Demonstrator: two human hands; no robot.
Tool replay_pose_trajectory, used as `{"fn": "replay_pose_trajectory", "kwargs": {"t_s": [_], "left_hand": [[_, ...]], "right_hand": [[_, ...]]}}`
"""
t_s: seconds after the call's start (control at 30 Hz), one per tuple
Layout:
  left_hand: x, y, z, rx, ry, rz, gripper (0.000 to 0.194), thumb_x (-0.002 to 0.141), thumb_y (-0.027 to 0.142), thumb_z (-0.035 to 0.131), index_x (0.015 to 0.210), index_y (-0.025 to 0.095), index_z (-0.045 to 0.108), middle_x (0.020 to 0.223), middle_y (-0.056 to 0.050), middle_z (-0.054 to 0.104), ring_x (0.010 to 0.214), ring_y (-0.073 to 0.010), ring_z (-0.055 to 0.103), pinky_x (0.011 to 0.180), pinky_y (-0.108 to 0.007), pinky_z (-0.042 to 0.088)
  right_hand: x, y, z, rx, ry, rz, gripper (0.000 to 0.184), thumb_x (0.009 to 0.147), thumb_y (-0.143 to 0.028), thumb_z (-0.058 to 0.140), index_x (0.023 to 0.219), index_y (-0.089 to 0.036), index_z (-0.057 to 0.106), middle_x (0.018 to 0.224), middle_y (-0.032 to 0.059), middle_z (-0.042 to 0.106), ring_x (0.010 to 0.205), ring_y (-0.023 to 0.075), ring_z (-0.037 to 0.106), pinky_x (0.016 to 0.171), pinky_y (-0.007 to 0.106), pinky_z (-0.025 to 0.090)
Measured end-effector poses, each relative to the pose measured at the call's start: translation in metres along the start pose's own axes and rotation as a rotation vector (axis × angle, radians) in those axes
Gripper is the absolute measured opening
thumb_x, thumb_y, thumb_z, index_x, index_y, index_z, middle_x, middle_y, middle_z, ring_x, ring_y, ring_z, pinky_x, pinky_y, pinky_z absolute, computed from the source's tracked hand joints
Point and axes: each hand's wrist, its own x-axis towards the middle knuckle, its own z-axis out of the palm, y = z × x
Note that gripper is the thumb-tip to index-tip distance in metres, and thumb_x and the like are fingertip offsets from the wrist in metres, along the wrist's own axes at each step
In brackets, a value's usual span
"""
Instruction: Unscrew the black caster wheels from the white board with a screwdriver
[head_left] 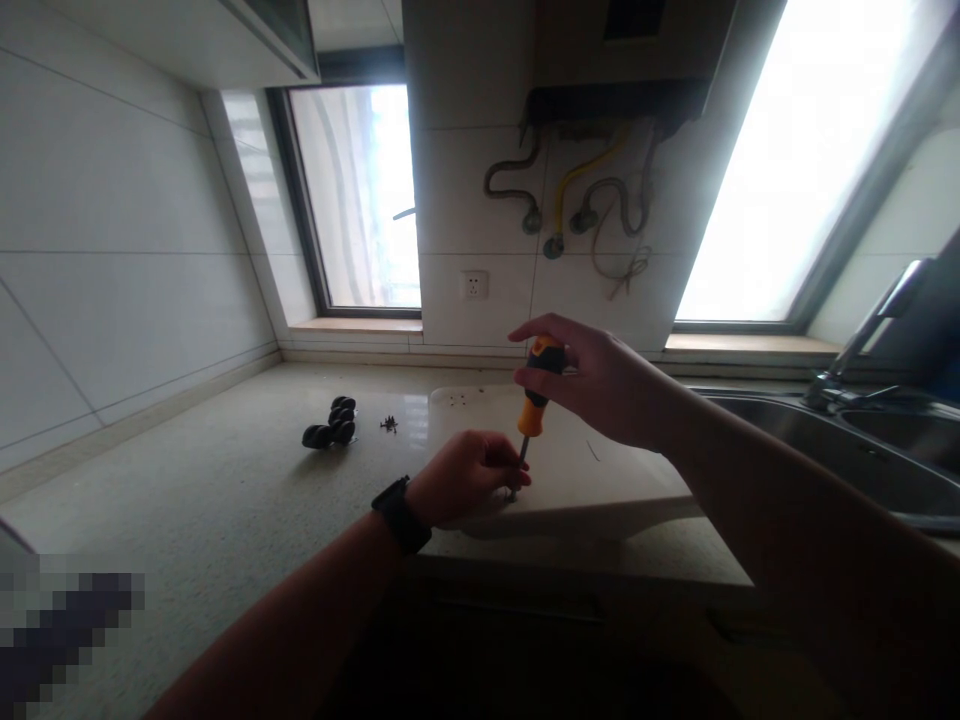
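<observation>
A yellow and black screwdriver (531, 412) stands nearly upright, its handle gripped from above by my right hand (592, 375), with the index finger reaching over the top. Lower down, my left hand (476, 470) is closed with its fingertips round the metal shaft, just above the tip. That tip rests at the near left part of a white panel-like piece (600, 470) with a raised, curved front edge, lying on the counter. Whatever sits right under the tip is too small and dark to make out. A few small holes or dots show at the panel's far left corner.
Several black caster wheels (330, 425) stand in a cluster on the counter (247, 480), beside a small pile of screws (388, 424). To the right are a steel sink (772, 440) and faucet (862, 335). A wall socket (474, 285) and pipes are behind.
</observation>
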Motion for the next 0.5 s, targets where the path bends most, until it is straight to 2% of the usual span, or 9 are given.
{"fn": "replay_pose_trajectory", "kwargs": {"t_s": [0.17,0.3,0.5], "left_hand": [[0.0,-0.001,0.0,-0.001,-0.016,0.008,0.018,0.08,0.031,0.081,0.086,0.015,0.075,0.096,-0.008,0.077,0.089,-0.0202,0.071,0.084,-0.034,0.053],[0.0,0.001,-0.004,0.022,-0.032,-0.018,0.021,0.08,0.033,0.081,0.089,0.015,0.074,0.1,-0.009,0.077,0.092,-0.0215,0.072,0.085,-0.036,0.054],[-0.002,0.002,-0.01,-0.063,-0.177,-0.031,0.029,0.088,0.035,0.072,0.11,0.016,0.075,0.119,-0.011,0.074,0.104,-0.0224,0.071,0.095,-0.04,0.053]], "right_hand": [[0.0,0.004,0.003,0.014,0.057,0.013,0.043,0.081,-0.042,0.072,0.119,-0.027,0.057,0.095,0.0011,0.064,0.082,0.0182,0.063,0.073,0.036,0.054],[0.001,0.008,0.005,0.129,0.092,0.055,0.049,0.072,-0.038,0.08,0.109,-0.025,0.052,0.106,0.0041,0.064,0.083,0.0201,0.067,0.071,0.039,0.058],[0.002,0.01,0.003,0.321,-0.016,0.04,0.041,0.077,-0.025,0.075,0.114,-0.023,0.057,0.114,0.0073,0.068,0.099,0.0221,0.07,0.084,0.041,0.061]]}}
